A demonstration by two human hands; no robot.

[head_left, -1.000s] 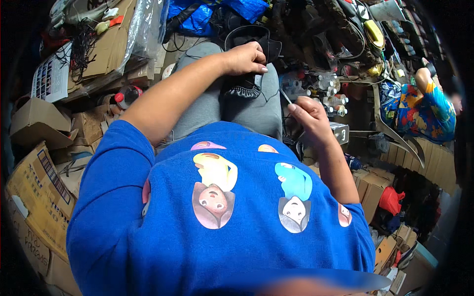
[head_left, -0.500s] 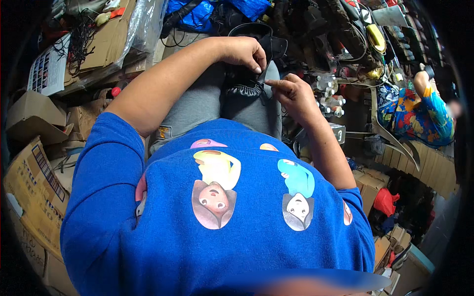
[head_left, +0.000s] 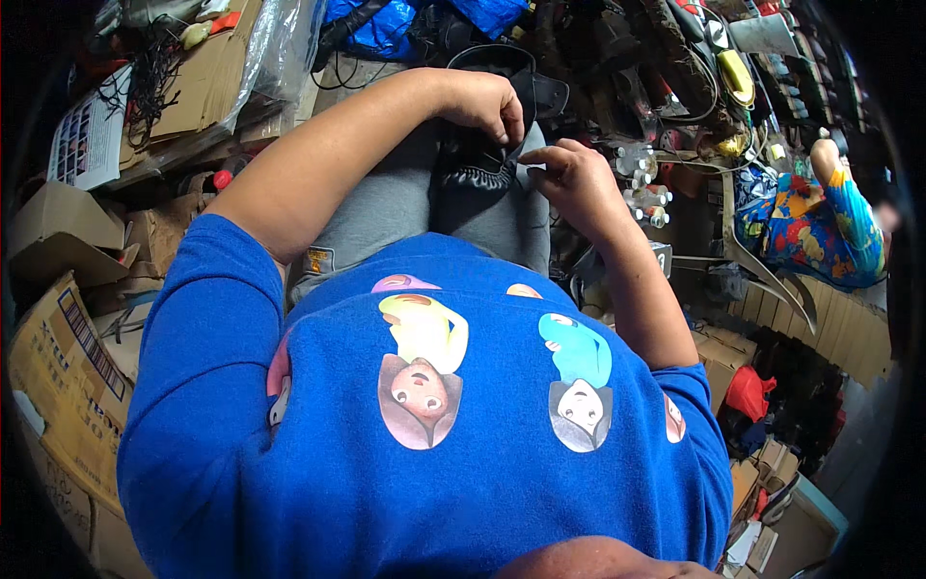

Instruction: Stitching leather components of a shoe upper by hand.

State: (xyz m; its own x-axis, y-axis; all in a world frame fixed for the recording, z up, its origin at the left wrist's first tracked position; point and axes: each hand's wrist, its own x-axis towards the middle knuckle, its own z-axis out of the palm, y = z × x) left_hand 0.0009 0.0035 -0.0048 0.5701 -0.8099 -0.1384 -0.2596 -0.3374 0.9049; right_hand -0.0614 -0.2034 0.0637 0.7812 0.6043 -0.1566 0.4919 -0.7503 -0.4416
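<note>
A black leather shoe (head_left: 475, 166) with a gathered rim lies on my lap, on grey trousers (head_left: 386, 207). My left hand (head_left: 482, 99) reaches over from the left and grips the top of the shoe, fingers curled down onto it. My right hand (head_left: 571, 181) is at the shoe's right edge. Its thumb and forefinger are pinched together on something thin that is too small to make out, pointing at the leather. My blue sweater fills the lower half of the view.
Cardboard boxes (head_left: 58, 338) are stacked on my left. A blue plastic bag (head_left: 376, 24) and dark straps lie beyond my knees. Small bottles (head_left: 646, 193) stand to the right of my right hand. Another person in flowered clothing (head_left: 810, 222) sits further right.
My right hand, holding a thin needle-like tool out to the right a second ago, has come left to the shoe's edge. My left hand has stayed on the shoe.
</note>
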